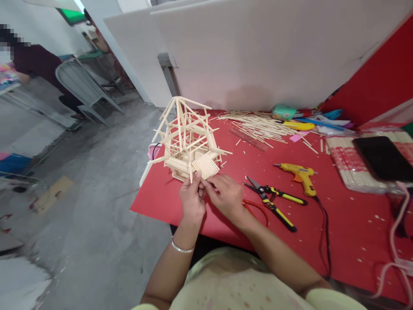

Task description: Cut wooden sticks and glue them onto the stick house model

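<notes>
A pavilion-like model (183,140) built of thin wooden sticks stands on the red table, with a peaked open frame on top. At its near side slopes a small panel (206,166) of sticks laid side by side. My left hand (192,199) is closed, thumb and fingers pinched at the panel's lower corner, close to a projecting stick. Beside it, my right hand (226,197) is closed too, with thumb and forefinger together at the panel's lower edge. Whatever lies between the right fingertips is too small to make out.
Right of my hands lie yellow-and-black cutters (269,200), red-handled pliers (258,210) and a yellow glue gun (300,174) with its cord. Behind are loose sticks (254,125) and a clear ruler (248,138). A phone (383,157) rests on packed sticks. A person (41,64) sits far left.
</notes>
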{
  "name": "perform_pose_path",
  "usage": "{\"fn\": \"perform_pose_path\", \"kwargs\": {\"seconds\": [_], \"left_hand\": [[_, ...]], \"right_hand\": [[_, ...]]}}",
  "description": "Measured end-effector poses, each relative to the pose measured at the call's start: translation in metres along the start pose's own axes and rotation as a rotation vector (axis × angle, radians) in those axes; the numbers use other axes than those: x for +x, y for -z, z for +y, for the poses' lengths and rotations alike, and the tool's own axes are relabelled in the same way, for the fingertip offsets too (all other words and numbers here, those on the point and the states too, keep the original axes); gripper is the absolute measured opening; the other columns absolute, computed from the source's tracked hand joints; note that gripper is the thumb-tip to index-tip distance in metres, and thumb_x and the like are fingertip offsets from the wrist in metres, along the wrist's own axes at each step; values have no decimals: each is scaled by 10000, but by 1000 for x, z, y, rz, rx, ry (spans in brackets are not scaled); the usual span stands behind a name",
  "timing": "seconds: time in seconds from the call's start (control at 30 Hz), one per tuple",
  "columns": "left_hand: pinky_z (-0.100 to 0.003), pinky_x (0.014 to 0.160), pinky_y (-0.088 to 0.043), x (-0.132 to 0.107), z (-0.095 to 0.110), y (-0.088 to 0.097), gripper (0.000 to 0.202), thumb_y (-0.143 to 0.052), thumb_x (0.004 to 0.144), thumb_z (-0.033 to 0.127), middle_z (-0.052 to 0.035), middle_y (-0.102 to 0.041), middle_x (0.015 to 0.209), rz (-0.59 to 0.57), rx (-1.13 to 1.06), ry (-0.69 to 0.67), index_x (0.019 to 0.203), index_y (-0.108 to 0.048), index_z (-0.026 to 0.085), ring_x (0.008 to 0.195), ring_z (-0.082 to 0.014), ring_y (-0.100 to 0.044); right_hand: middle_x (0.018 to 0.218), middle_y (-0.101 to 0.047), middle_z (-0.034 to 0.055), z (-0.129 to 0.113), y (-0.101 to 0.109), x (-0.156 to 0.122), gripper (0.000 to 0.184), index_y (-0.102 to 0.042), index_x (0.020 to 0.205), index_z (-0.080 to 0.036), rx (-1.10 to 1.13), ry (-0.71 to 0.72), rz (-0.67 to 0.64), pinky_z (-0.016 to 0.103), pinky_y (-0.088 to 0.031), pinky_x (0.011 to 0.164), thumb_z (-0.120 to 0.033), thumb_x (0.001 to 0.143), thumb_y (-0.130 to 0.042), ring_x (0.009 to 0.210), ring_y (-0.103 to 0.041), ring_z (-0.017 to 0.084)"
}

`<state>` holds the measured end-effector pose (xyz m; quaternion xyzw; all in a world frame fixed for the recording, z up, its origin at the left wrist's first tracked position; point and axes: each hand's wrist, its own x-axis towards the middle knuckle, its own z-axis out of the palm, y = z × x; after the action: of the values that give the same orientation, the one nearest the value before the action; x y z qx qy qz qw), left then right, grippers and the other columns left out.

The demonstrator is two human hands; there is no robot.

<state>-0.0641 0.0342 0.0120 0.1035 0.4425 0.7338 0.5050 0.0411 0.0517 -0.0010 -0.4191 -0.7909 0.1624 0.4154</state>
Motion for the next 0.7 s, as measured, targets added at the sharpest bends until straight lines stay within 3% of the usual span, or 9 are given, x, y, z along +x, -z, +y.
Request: {"fn": "perform_pose_path", "kwargs": {"seconds": [0.27,0.37,0.43,0.5,0.57,0.63,0.7], "left_hand": [[-148,392,-246,-1,2,-1,323,-829,680,287,87,-470,514,-6,8,-4,733,-541,149,393,-16,-362],[-143,381,-229,0,2,0,316,-822,691,292,84,-483,522,8,40,10,757,-548,149,387,-12,-354],[-139,372,-220,0,2,2,318,-820,694,310,85,-487,522,30,66,17,765,-555,150,379,-10,-354],[-137,366,-226,-1,0,5,322,-822,691,323,88,-484,516,45,90,7,752,-558,149,367,-7,-354],[-134,364,-247,-3,-3,9,313,-824,687,316,88,-492,520,31,103,-27,743,-567,147,359,-4,-360],[-129,364,-269,-6,-9,13,294,-816,699,303,81,-512,533,9,102,-57,743,-571,146,359,-4,-379],[-131,341,-269,-9,-15,16,279,-801,720,305,68,-555,571,-8,98,-75,759,-573,150,350,-8,-400]], "right_hand": [[868,-721,38,-3,5,-6,126,-683,918,-213,19,17,33,295,-455,790,-300,918,-591,824,-632,166],[859,-723,34,1,20,-14,116,-684,911,-210,-5,21,44,281,-468,787,-288,903,-599,805,-637,156],[859,-724,35,16,40,-21,131,-690,912,-207,-97,-35,74,275,-472,794,-286,897,-586,802,-643,154],[905,-725,51,45,70,-30,186,-695,949,-202,-284,-194,119,288,-471,803,-301,897,-546,831,-652,170],[984,-713,80,81,107,-39,274,-682,1049,-199,-551,-462,123,317,-468,761,-329,892,-499,867,-651,211],[1107,-672,153,119,142,-49,411,-633,1194,-172,-786,-750,53,364,-466,756,-371,858,-507,974,-630,284],[1176,-630,209,152,168,-58,520,-615,1229,-149,-832,-960,-68,396,-469,749,-421,788,-563,1023,-609,333]]}}
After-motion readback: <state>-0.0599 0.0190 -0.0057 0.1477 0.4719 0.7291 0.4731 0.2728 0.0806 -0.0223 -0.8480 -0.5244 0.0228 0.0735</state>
